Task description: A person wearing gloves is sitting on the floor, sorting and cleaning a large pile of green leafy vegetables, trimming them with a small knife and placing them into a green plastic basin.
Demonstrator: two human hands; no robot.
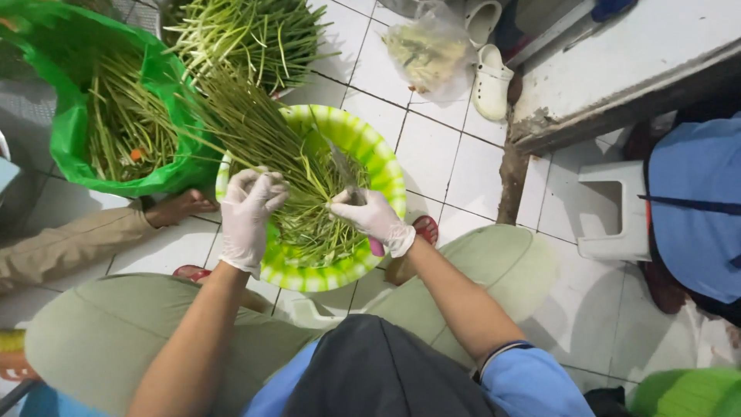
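Observation:
Both my hands wear white gloves. My left hand (251, 208) grips a bundle of long green stems (247, 123) that slants from the upper left down over a green and white striped basin (386, 174). My right hand (370, 218) holds a knife (345, 171) with a pink handle end, its blade laid against the stems over the basin. Cut green pieces (316, 228) lie piled inside the basin, which sits on the tiled floor between my knees.
A green plastic bag (69, 123) of stems stands at the left, with more stems (255, 31) behind it. Another person's foot (181, 207) and trouser leg lie left. A clear bag (428, 50), white clogs (490, 81), a white stool (617, 212) and a person in blue (695, 208) are to the right.

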